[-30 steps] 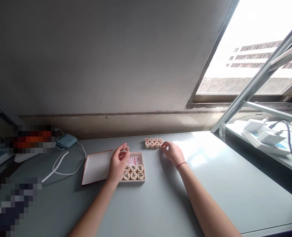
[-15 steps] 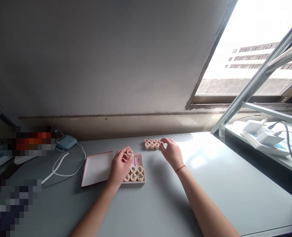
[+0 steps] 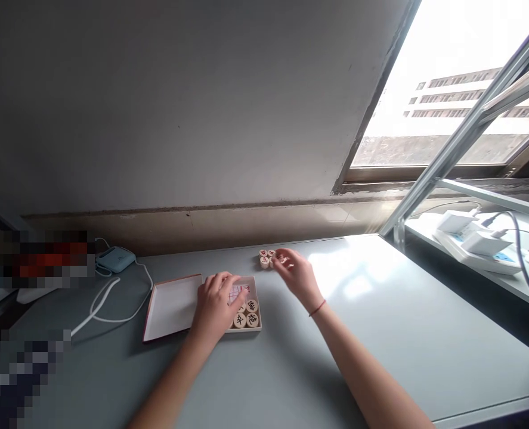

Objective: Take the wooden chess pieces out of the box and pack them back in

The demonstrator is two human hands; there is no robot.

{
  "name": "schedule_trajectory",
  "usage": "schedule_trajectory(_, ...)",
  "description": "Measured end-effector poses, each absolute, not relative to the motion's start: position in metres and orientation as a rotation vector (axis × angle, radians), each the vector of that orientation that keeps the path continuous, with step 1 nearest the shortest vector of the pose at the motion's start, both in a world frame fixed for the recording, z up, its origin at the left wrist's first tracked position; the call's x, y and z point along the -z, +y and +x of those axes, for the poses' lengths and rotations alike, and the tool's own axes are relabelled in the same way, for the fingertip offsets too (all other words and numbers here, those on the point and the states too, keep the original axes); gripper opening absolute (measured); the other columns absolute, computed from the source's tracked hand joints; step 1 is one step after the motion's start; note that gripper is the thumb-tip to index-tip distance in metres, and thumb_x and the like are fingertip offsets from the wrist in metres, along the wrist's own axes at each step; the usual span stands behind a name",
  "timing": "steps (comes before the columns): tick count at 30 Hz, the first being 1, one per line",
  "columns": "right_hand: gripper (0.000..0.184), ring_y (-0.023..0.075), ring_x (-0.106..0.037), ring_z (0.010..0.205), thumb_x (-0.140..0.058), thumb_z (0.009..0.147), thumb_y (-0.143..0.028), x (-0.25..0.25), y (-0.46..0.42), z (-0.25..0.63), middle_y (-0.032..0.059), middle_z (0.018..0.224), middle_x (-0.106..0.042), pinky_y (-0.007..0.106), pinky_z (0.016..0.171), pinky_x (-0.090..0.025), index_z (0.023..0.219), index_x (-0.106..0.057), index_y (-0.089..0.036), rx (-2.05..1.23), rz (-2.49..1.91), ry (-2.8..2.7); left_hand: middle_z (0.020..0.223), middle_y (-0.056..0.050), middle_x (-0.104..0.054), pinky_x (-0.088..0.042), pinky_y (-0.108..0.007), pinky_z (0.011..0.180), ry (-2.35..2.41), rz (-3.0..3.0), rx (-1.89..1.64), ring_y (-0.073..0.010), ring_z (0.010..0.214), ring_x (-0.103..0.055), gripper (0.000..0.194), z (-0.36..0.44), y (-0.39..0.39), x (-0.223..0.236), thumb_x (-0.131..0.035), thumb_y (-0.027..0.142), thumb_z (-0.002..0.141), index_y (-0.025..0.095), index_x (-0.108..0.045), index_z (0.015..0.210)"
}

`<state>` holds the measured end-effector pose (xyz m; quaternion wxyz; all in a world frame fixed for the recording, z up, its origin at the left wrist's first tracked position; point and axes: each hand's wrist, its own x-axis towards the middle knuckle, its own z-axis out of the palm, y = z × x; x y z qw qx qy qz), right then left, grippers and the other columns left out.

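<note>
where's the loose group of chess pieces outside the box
In the head view, the loose chess pieces sit on the grey table near the wall, under the right hand, beyond the box.

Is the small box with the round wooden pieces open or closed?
Open: the shallow box shows its round wooden pieces, and the white lid lies beside it.

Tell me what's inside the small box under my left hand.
The box holds round wooden chess pieces with black characters and a pink-printed sheet. The left hand covers its left part, so anything there is hidden.
</note>
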<state>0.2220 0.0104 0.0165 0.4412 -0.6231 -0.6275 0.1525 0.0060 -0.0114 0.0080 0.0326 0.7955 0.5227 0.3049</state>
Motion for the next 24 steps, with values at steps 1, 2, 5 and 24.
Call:
schedule_trajectory(1,0.024,0.0143,-0.061,0.068,-0.051,0.083,-0.036,-0.012,0.016,0.234,0.0075,0.099,-0.066,0.028,0.068,-0.048,0.095,-0.065,-0.019,-0.325,-1.674,-1.537,0.107,-0.008,-0.065,-0.045,-0.039,0.087,1.690,2.461,-0.889,-0.0265,0.100,-0.057,0.025,0.002,-0.009,-0.008,-0.055,0.033,0.086,0.024,-0.066,0.106)
schedule_trajectory(2,0.024,0.0153,-0.061,0.072,-0.051,0.083,-0.034,-0.008,0.021,0.245,0.0072,0.099,-0.065,0.029,0.070,-0.047,0.096,-0.065,-0.019,-0.279,-1.793,-1.532,0.107,-0.009,-0.064,-0.046,-0.039,0.085,1.780,2.455,-0.838,-0.0271,0.099,-0.057,0.024,-0.003,-0.007,-0.009,-0.053,0.031,0.087,0.024,-0.068,0.104)
schedule_trajectory(5,0.024,0.0186,-0.061,0.080,-0.054,0.080,-0.030,0.003,0.028,0.263,0.0062,0.093,-0.066,0.028,0.069,-0.044,0.101,-0.062,-0.019,-0.235,-1.982,-1.538,0.105,-0.010,-0.063,-0.047,-0.034,0.077,1.997,2.365,-0.666,-0.0251,0.093,-0.060,0.028,-0.016,-0.001,-0.012,-0.046,0.027,0.089,0.023,-0.070,0.102)
schedule_trajectory(24,0.010,0.0143,-0.051,0.066,-0.050,0.079,-0.023,0.016,0.029,0.263,0.0020,0.085,-0.060,0.022,0.056,-0.032,0.090,-0.052,-0.023,-0.189,-2.044,-1.605,0.081,-0.002,-0.071,-0.036,-0.024,0.060,1.976,2.057,-0.419,-0.0194,0.074,-0.064,0.026,-0.028,0.009,-0.011,-0.042,0.021,0.090,0.026,-0.059,0.109)
